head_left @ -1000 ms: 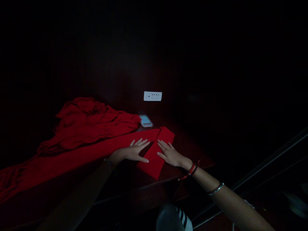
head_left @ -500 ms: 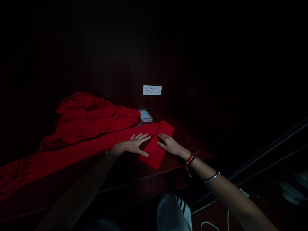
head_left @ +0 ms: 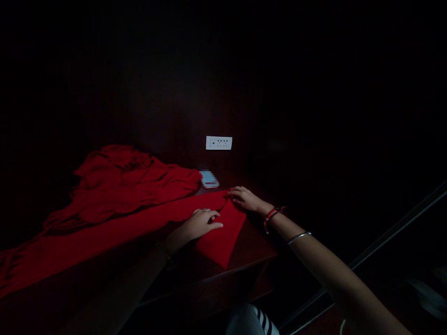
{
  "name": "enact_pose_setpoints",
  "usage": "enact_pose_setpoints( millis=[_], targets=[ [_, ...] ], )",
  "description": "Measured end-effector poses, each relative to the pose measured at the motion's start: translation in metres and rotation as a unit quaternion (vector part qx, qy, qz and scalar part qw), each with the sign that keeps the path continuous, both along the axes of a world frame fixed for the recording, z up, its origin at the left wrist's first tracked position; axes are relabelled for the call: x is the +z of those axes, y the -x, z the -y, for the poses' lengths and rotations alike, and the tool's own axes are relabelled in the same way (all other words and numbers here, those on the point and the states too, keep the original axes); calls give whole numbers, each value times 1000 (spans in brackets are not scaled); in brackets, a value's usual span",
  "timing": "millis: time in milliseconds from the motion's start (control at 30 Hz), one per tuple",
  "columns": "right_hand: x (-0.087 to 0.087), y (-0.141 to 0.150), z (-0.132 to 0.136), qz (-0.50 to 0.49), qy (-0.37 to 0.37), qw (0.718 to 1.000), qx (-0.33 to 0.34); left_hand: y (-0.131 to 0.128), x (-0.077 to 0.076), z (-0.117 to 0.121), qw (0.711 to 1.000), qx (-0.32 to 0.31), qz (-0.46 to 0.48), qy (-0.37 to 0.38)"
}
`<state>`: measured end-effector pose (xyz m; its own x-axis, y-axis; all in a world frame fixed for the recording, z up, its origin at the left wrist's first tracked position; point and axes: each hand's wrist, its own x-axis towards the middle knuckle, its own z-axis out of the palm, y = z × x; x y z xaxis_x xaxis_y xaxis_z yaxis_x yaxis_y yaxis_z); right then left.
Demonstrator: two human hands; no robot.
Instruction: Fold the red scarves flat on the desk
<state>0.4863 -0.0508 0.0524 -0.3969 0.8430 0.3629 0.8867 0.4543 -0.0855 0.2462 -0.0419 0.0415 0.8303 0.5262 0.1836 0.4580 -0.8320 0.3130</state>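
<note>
A long red cloth (head_left: 115, 211) lies across a dark wooden table (head_left: 251, 249), bunched in a heap at the back left and folded flat at its near right end (head_left: 220, 237). My left hand (head_left: 199, 223) rests on the folded part, fingers curled down and pressing it. My right hand (head_left: 246, 199) sits at the far corner of the fold, fingers bent around the cloth's edge. It wears a red cord bracelet and a thin metal bangle.
A white wall socket plate (head_left: 219, 143) is set in the dark wall behind the table. A small pale blue object (head_left: 208, 178) lies on the table beside the cloth heap. The table's front edge runs just below the fold. Surroundings are very dark.
My right hand moved from the middle of the fold up to its far corner and curled onto the edge. My left hand's fingers drew in from flat to bent. The fold's top flap looks narrower.
</note>
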Motion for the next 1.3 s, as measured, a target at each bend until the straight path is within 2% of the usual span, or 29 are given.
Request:
enact_pose_setpoints(
  millis=[67, 167, 300, 400, 467, 533, 633, 733, 833, 1033, 1133, 1200, 1300],
  targets=[
    [2, 0, -15, 56, 31, 997, 44, -7, -4, 5, 999, 44, 18, -8],
    [-2, 2, -31, 95, 50, 993, 41, -9, -9, 7, 996, 76, 24, 34],
    [-15, 3, -31, 99, -14, 995, 5, -6, -13, 9, 991, 106, 12, 80],
    [-19, 6, -22, 104, -65, 992, -43, -6, -14, 18, 994, 107, 6, 4],
    [-16, 8, -15, 106, -80, 990, -53, -8, -12, 26, 993, 90, 20, -80],
    [-13, 8, -9, 85, -86, 992, -38, -8, -11, 33, 989, 25, 31, -140],
    [-16, 7, -1, 47, -46, 998, -16, -4, -11, 39, 985, -108, -1, -132],
    [-26, 4, 4, 46, 61, 997, -21, 3, -11, 39, 981, -164, -53, -87],
    [-28, 2, 7, 40, 120, 992, -24, 7, -11, 38, 979, -176, -77, -60],
    [-15, 7, 26, -3, 51, 999, 8, 8, -12, 36, 988, -130, -61, -50],
    [-21, 8, 33, 14, 91, 995, 46, 8, -13, 38, 990, -116, -70, -39],
    [-26, 7, 31, 34, 125, 991, 29, 8, -12, 39, 990, -114, -83, -30],
    [-27, 7, 24, 59, 165, 984, -35, 8, -9, 40, 987, -115, -106, -21]
  ],
)
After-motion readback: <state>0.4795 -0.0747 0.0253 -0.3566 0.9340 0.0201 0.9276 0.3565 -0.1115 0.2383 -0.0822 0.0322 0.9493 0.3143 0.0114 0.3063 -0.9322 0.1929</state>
